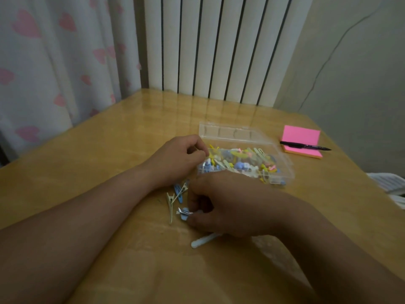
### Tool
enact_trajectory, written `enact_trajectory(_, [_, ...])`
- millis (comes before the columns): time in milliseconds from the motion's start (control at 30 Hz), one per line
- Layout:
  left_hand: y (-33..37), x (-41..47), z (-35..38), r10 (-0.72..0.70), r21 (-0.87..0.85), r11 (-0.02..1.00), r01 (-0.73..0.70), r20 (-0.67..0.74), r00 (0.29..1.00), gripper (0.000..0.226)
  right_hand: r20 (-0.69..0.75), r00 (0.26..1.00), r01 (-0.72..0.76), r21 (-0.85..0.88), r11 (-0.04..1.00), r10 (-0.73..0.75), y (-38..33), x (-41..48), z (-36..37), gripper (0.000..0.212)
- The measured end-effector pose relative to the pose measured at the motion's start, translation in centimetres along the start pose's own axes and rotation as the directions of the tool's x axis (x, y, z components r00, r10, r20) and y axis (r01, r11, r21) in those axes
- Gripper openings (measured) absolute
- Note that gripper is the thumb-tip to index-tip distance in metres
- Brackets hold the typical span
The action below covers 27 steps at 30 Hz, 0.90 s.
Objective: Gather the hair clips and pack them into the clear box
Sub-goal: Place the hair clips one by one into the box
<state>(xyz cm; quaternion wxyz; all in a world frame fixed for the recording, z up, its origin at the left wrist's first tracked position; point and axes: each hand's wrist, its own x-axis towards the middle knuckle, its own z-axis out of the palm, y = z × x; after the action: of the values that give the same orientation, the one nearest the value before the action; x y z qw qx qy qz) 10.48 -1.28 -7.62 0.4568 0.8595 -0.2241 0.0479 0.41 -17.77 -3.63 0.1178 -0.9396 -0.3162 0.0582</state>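
The surface [109,150] was glossy, honey-coloured wood with faint grain, and pale stripes of the ribbed white radiator [219,47] behind it showed as reflections. The clear box [282,163] sat right of centre, a shallow rectangle of thin transparent plastic with its hinged lid [230,132] tilted open at the back. It was heaped with small pastel hair clips [241,161] in yellow, blue, pink and white, slim tapered bars mixed with rounder moulded shapes.

The left hand [175,159] hovered at the box's left edge with its fingers curled in against the thumb; whether it pinched anything could not be told. The right hand [225,202] lay low over the surface just in front of the box, fingertips closed around a small blue clip with a shiny metal spring [185,212].

Between the two hands lay loose clips: a blue one [178,193] crossed by a slender pale-green one [170,205], both long and pointed. A pale blue clip [202,240], flat with rounded ends, stuck out from under the right palm.

Well to the right lay a pad of bright pink sticky notes [301,137] with an orange layer beneath, and a black pen [304,146] rested across it. No lettering was legible anywhere. A white curtain printed with pink hearts [54,62] hung at left.
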Motion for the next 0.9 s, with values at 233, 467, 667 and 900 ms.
enact_trajectory(233, [0.0,-0.1,-0.2,0.025,-0.042,0.999,-0.024,0.019,1.0,0.011,-0.359,0.905,-0.077,0.389,0.918,0.228,2.6,-1.0,-3.4,0.012])
enact_trajectory(467, [0.1,-0.2,-0.1,0.01,-0.003,1.0,-0.009,0.011,1.0,0.014,-0.481,0.69,-0.333,0.453,0.827,0.541,8.6,-2.0,-3.8,0.008])
enact_trajectory(667, [0.2,-0.2,-0.1,0.005,0.007,1.0,-0.005,0.014,1.0,0.014,-0.422,0.721,-0.434,0.342,0.833,0.549,8.4,-0.8,-2.1,0.012])
enact_trajectory(900, [0.3,-0.2,-0.1,-0.003,-0.015,1.0,0.003,0.021,1.0,0.014,-0.417,0.731,-0.44,0.316,0.84,0.54,8.3,-0.4,-1.6,0.015])
